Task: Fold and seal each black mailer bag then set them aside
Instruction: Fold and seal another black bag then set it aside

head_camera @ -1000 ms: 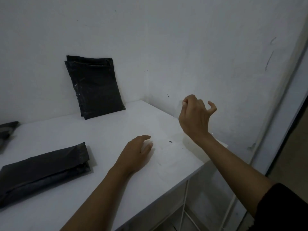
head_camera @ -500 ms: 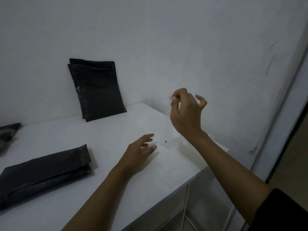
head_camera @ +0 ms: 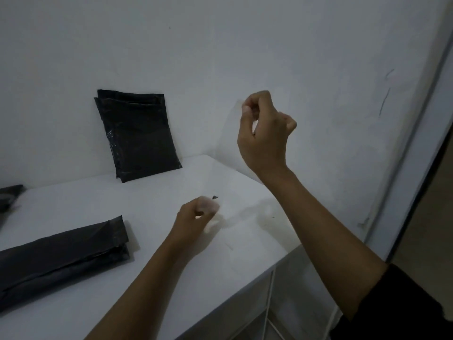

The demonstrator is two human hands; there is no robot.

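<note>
The scene is seen through a single wide-angle view, worn at head height and aimed forward and down. The white table [head_camera: 103, 285] is looked at from its near right side, and its far edge is met by the wall [head_camera: 245, 45] at the top. The frame is entered from the bottom by both forearms, seen close. Straight lines at the right are bent by the lens. No second view is given.

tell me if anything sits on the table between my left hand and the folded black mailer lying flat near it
Nothing visible does. Only bare white table lies between the left hand and the folded mailer to its left. That hand already pinches something thin and translucent, probably a peeled strip also held by the raised right hand, so it isn't free.
</note>
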